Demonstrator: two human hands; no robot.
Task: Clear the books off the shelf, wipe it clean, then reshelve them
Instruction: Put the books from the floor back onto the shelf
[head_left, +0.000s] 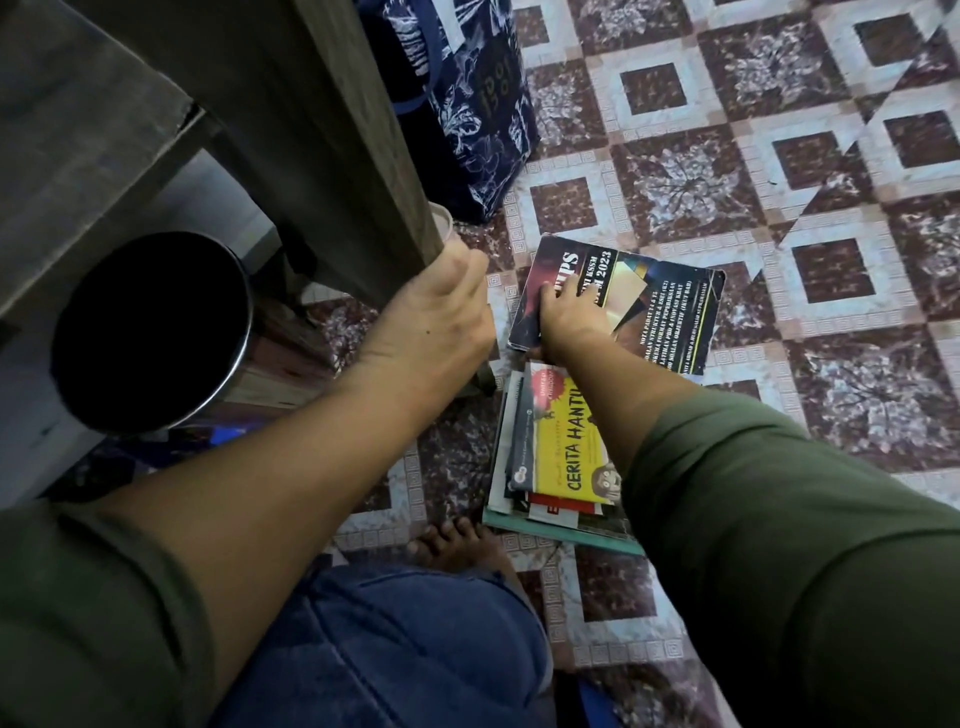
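Observation:
A dark workbook (654, 306) with "2023" on its cover lies on the patterned floor. My right hand (569, 317) holds its near left corner, fingers on the cover and thumb tucked under the edge. Just nearer to me is a stack of books (519, 499) topped by a yellow "Cerita Hantu" book (566, 452); my right forearm crosses over it. My left hand (441, 312) grips the lower edge of the grey wooden shelf unit's side panel (322, 145), fingers curled round it. The shelf's inside is hidden.
A black round bin (150, 332) with a metal rim stands under the unit at the left. A dark blue floral bag (467, 104) leans behind the panel. My bare foot (457, 540) and denim-covered knee (395, 649) are beside the stack. Tiled floor (779, 156) spreads right.

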